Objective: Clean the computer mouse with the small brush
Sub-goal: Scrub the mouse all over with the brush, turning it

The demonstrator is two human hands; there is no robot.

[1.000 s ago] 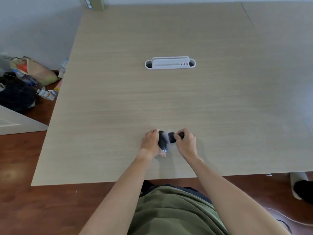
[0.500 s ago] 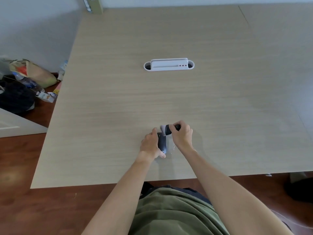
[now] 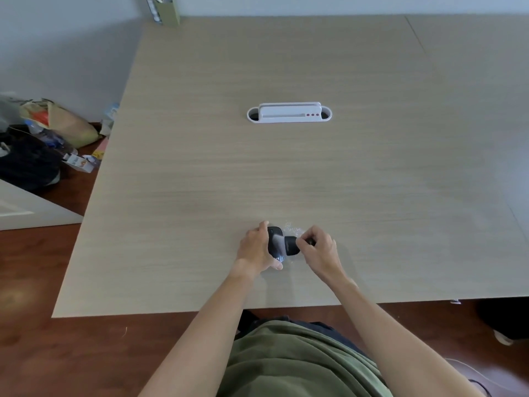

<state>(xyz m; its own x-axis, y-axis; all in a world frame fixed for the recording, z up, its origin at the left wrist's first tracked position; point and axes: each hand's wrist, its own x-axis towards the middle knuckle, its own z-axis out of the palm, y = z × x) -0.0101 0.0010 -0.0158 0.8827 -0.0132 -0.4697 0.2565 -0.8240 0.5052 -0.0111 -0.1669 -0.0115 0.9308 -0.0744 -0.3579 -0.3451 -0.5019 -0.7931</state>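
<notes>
A dark computer mouse (image 3: 275, 244) lies on the light wooden table (image 3: 286, 173) near its front edge. My left hand (image 3: 256, 249) grips the mouse from the left, fingers curled over it. My right hand (image 3: 320, 251) pinches the black handle of the small brush (image 3: 292, 244). The brush lies roughly level, its pale bristles touching the top of the mouse. A bit of clear plastic wrap (image 3: 292, 228) lies on the table just behind the brush.
A white cable-port insert (image 3: 289, 113) sits in the table's middle, well behind my hands. A green holder (image 3: 166, 8) stands at the far left corner. Bags and clutter (image 3: 43, 144) lie on the floor to the left.
The brush has swept back down across the mouse from its far end toward its middle. My left hand has kept its hold on the mouse.
</notes>
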